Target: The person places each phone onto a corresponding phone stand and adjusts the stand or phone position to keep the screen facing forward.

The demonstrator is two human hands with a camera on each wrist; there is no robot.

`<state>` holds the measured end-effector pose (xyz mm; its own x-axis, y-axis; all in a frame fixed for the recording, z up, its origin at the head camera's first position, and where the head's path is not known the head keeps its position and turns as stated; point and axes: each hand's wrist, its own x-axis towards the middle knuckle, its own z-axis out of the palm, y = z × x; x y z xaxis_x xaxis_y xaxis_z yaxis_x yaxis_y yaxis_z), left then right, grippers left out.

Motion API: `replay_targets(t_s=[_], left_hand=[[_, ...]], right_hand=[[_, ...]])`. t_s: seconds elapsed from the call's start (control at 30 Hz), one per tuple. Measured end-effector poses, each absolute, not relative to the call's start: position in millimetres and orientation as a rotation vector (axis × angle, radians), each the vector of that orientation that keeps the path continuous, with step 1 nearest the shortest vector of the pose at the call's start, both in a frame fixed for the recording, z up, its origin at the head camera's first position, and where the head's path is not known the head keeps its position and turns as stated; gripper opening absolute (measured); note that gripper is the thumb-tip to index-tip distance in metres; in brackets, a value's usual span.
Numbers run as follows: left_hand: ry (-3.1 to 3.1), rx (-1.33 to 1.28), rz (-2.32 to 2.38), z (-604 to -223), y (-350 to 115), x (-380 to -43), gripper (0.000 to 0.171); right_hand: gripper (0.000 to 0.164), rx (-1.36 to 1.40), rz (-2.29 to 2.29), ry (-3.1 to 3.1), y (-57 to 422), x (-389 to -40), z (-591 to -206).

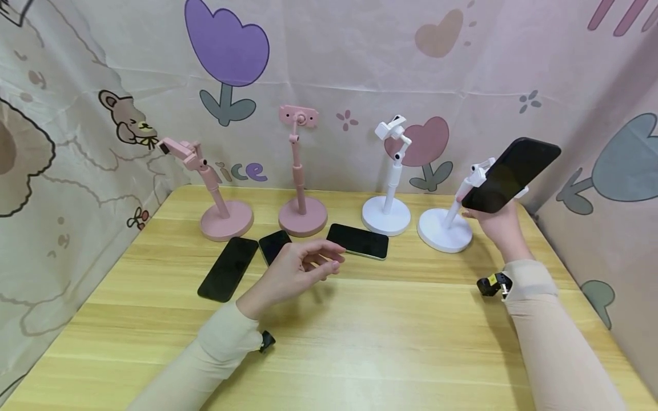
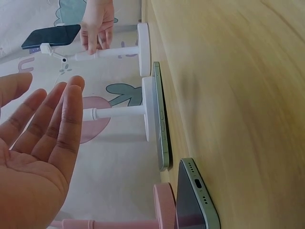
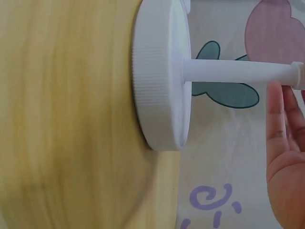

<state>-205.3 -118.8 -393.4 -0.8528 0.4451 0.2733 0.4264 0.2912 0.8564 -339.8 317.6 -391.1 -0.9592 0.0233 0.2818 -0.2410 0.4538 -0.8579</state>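
Observation:
My left hand (image 1: 300,265) hovers over the table with its fingers loosely bent and nothing in them; the left wrist view shows the same hand (image 2: 43,143) with its palm bare. At the right, a white phone stand (image 1: 445,230) carries a black phone (image 1: 511,174) tilted in its clamp. Behind and below that phone is my right hand (image 1: 501,228), partly hidden by it. Seen from the right wrist, extended fingers (image 3: 276,124) touch the stand's white pole (image 3: 238,70); the thumb is out of sight there.
Another white stand (image 1: 386,215) and two pink stands, one centre-left (image 1: 303,217) and one far left (image 1: 226,220), line the back with their holders bare. Three phones lie on the wooden table: a left one (image 1: 228,269), a middle one (image 1: 274,244), a right one (image 1: 358,241). A printed curtain (image 1: 329,63) hangs behind.

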Motion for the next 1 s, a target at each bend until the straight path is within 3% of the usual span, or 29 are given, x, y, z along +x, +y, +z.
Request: replay_targets(t_s=[0.1, 0.27, 0.4, 0.77, 1.0], left_hand=[[2.504, 0.845, 1.652, -392.3, -118.8, -205.3, 0.025], [2.510, 0.843, 1.641, -391.8, -118.6, -205.5, 0.026], [2.518, 0.831, 1.616, -393.1, -119.8, -205.3, 0.026], [2.600, 0.834, 1.501, -399.9, -132.2, -206.8, 0.027], [2.650, 0.843, 1.430, -404.0, -138.0, -207.1, 0.027]], right_hand=[[0.016, 0.172, 1.527, -2.525, 319.3, -338.6, -395.7], [0.031, 0.287, 1.279, -2.695, 316.0, -331.1, -406.3], [0.033, 0.335, 1.120, -2.762, 308.4, -323.3, -413.7], [0.031, 0.367, 1.151, -2.767, 270.2, -314.8, -408.9], [0.040, 0.410, 1.201, -2.751, 242.4, -321.8, -401.6]])
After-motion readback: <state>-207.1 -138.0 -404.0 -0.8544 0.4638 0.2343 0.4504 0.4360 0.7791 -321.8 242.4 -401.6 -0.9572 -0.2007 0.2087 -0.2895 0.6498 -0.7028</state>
